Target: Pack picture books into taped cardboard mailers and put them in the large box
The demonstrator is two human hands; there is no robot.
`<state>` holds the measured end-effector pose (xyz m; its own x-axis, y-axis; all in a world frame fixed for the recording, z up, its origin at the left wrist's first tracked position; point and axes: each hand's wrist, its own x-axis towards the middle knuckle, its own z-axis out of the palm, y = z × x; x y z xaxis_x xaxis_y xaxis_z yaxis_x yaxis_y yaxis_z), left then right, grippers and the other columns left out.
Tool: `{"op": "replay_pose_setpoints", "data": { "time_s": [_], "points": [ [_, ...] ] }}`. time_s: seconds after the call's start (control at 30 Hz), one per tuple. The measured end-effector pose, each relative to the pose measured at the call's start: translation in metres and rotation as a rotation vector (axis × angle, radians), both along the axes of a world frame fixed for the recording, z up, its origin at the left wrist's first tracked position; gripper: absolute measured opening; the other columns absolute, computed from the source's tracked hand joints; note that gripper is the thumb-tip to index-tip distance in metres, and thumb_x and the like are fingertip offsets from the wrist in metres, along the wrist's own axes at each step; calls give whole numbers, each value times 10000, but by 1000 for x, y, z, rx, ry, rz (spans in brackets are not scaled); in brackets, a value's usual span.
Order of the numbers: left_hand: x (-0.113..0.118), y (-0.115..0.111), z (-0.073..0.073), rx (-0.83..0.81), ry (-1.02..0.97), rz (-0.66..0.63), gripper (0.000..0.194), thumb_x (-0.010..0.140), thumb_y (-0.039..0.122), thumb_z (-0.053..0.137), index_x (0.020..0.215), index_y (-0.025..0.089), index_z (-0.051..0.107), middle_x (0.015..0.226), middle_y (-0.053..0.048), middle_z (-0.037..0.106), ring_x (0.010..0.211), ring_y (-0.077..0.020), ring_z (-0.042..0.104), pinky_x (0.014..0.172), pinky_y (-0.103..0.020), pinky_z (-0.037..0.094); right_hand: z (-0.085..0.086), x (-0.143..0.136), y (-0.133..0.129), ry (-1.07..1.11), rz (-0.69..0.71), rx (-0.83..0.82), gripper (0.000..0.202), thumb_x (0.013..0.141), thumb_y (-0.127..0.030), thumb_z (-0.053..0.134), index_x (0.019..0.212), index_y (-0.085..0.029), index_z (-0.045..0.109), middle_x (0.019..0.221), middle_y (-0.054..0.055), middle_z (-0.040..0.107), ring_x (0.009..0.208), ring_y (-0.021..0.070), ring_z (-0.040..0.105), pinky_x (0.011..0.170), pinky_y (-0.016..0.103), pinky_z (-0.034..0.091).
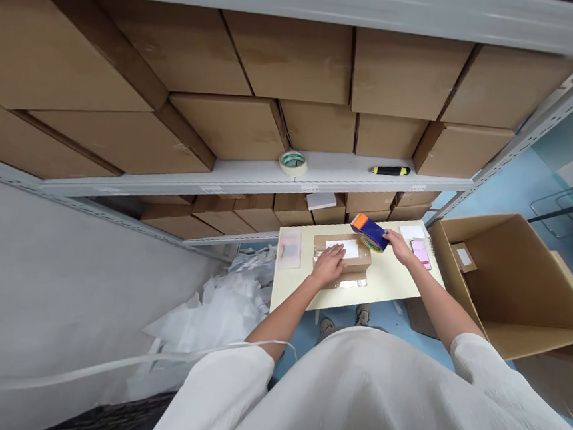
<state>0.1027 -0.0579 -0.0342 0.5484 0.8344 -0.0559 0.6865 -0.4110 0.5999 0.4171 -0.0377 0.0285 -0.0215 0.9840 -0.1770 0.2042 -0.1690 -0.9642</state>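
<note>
A small cardboard box [360,261] with a white label [348,248] on top lies on the pale yellow table [391,281]. My left hand [329,265] rests on the box with its fingers stretched out, partly over the label. One flap with shiny tape [351,281] sticks out on the side nearest me. Gripped in my right hand [398,246] is a blue and orange tape dispenser [372,231], held at the box's right end. Whether its tape touches the box I cannot tell.
A phone [420,253] and white paper [410,231] lie at the table's right, a clear sheet [290,249] at its left. A large open carton [516,275] stands right. Ahead, a shelf [250,172] of boxes holds a tape roll [293,163] and a utility knife [391,171].
</note>
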Motion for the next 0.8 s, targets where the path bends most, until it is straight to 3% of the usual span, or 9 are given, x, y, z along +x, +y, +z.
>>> {"op": "replay_pose_setpoints", "data": {
  "time_s": [0.1,0.23,0.33,0.5,0.63,0.7,0.8],
  "points": [
    [-6,2,2,-5,-41,5,609,934,296,642,1534,199,613,1671,-137,524,1594,-328,425,1339,-540,314,8,-27,15,98,104,-38,270,817,-480,622,896,-225,663,951,24,718,949,236,621,881,342,513],
    [-15,4,7,23,-40,-12,582,924,283,655,1502,216,638,1661,-129,532,1577,-327,442,1315,-531,363,3,-46,22,134,160,-98,286,773,-466,628,910,-219,671,905,23,712,898,234,624,847,345,509],
    [-18,4,9,43,-31,0,539,917,271,676,1454,225,671,1633,-135,559,1561,-341,459,1318,-547,344,0,-47,24,50,205,-91,278,776,-459,600,912,-225,663,898,26,697,899,235,610,842,349,497],
    [-18,4,11,50,-33,4,519,909,256,688,1426,215,687,1611,-142,576,1540,-340,480,1307,-528,358,9,-42,28,-96,270,-5,333,780,-428,599,1078,-286,553,851,-25,590,827,209,539,775,332,471],
    [-19,4,11,53,-28,-3,520,923,270,675,1438,197,680,1623,-145,565,1551,-332,465,1318,-518,338,19,-38,25,-231,388,85,224,863,-450,572,973,-278,480,917,-10,574,828,195,503,758,324,452],
    [-19,4,9,50,-28,-1,526,926,270,669,1446,195,675,1631,-143,559,1558,-328,458,1326,-520,323,22,-35,20,-321,418,109,286,861,-477,635,978,-273,471,947,-11,592,834,192,508,762,321,444],
    [-20,4,6,35,-30,1,543,923,266,668,1461,193,666,1649,-142,544,1569,-330,446,1335,-533,298,24,-29,15,-476,441,164,447,752,-444,789,1008,-274,465,982,-15,618,837,192,524,756,312,426]
  ]
}}
